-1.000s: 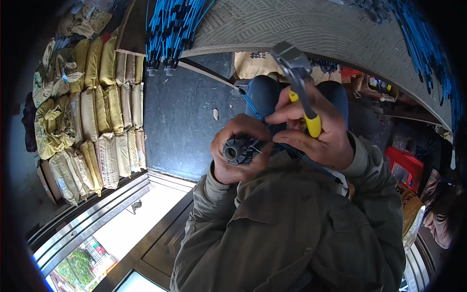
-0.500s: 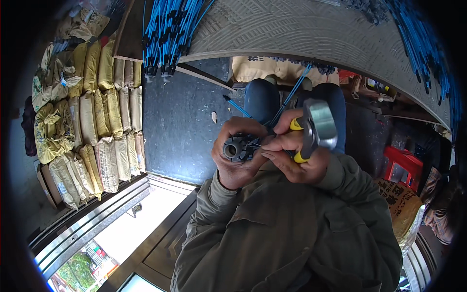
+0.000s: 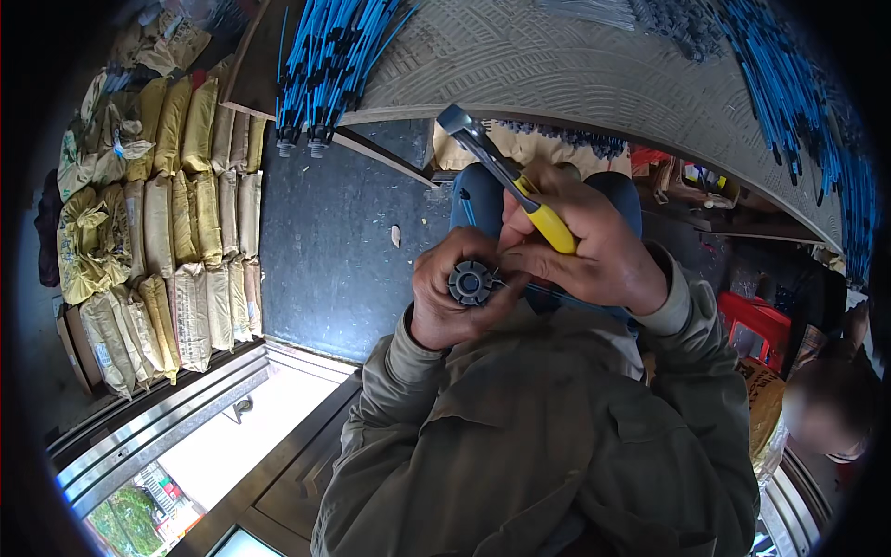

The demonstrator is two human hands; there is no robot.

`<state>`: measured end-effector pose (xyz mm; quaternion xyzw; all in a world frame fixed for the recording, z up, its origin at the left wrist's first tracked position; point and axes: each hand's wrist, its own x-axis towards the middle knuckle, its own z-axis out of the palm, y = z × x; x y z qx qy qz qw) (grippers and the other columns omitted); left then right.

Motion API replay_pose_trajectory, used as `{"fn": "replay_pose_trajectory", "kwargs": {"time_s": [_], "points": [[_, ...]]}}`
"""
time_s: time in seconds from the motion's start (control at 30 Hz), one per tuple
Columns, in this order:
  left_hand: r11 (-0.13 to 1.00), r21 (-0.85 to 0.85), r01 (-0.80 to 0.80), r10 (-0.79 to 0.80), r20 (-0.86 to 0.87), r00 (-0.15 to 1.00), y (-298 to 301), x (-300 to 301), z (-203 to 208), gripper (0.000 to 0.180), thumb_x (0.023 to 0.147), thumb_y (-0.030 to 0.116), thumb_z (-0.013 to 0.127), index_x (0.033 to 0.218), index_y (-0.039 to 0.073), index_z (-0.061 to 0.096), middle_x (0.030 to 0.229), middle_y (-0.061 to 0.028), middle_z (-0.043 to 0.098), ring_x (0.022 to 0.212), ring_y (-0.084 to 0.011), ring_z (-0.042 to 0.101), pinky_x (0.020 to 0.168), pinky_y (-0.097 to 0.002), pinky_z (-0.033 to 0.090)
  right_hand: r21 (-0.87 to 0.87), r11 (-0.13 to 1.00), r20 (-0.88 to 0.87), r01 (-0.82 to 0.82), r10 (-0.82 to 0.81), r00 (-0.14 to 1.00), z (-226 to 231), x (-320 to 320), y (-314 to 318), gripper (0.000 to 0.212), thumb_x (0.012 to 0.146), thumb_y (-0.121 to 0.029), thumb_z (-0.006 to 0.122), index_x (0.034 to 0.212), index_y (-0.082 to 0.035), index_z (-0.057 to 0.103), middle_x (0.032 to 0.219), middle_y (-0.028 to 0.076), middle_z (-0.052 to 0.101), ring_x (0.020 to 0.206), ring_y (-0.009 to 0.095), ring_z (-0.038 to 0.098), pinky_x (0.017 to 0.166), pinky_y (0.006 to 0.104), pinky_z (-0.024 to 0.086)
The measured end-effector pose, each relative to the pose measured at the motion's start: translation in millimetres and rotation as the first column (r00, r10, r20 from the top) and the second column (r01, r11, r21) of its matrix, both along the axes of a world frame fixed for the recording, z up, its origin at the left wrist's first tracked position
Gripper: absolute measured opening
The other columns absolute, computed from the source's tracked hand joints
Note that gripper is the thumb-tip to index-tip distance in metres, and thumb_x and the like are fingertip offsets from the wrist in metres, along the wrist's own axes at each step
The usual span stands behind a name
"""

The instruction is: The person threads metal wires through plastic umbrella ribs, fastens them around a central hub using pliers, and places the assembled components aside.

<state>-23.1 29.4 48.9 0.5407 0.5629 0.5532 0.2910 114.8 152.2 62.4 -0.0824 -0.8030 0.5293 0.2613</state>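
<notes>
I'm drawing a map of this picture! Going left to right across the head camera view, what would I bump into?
Stacked sacks → left-hand bunch of blue strips → the person's left hand → the person's right hand → red stool-like thing.

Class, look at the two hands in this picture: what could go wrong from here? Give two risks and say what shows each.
First, the yellow-handled tool lies slanted in the right hand, its metal head jutting free; if that grip loosens, it might drop toward the person's legs.

Second, the right hand is close beside the left hand, which holds a dark ribbed part; a slip could scrape or pinch either hand.
</notes>
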Motion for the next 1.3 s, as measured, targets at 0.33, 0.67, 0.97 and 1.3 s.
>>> {"fn": "replay_pose_trajectory", "kwargs": {"time_s": [0.33,0.67,0.97,1.3], "points": [[0.992,0.034,-0.118,0.111,0.175,0.978,-6,-20,-12,0.024,0.063,-0.005,0.067,0.084,0.004,0.057,0.079,-0.0035,0.059,0.07,-0.0103,0.055,0.066,-0.0246,0.044,0.944,0.09,-0.262,0.318,-0.382,0.886,24,23,17,0.033,0.077,-0.016,0.068,0.109,-0.013,0.06,0.118,0.002,0.048,0.111,0.016,0.048,0.101,0.0393,0.029],[0.985,-0.033,-0.17,0.173,0.151,0.973,-4,-15,-5,0.024,0.065,-0.003,0.069,0.082,0.004,0.055,0.079,-0.0036,0.059,0.069,-0.0092,0.054,0.064,-0.024,0.043,0.916,-0.109,-0.388,0.386,-0.482,0.786,-6,-3,5,0.027,0.081,-0.024,0.063,0.107,-0.026,0.06,0.124,-0.006,0.039,0.12,0.012,0.038,0.106,0.0462,0.017],[0.977,0.016,-0.213,0.206,0.187,0.96,-1,-16,-11,0.024,0.065,-0.002,0.07,0.082,0.004,0.054,0.078,-0.0039,0.059,0.069,-0.0095,0.054,0.063,-0.0241,0.043,0.881,-0.016,-0.413,0.472,-0.51,0.754,-25,-3,1,0.018,0.079,-0.018,0.064,0.098,-0.021,0.063,0.117,-0.006,0.044,0.112,0.011,0.044,0.104,0.0461,0.016],[0.977,-0.036,-0.208,0.211,0.134,0.968,-4,-18,-8,0.023,0.063,-0.003,0.069,0.08,0.004,0.054,0.077,-0.0042,0.06,0.069,-0.0094,0.055,0.063,-0.0236,0.043,0.891,-0.12,-0.444,0.437,-0.422,0.79,-13,-4,9,0.018,0.074,-0.016,0.067,0.092,-0.018,0.063,0.117,-0.005,0.045,0.11,0.01,0.045,0.103,0.0451,0.016]]}}
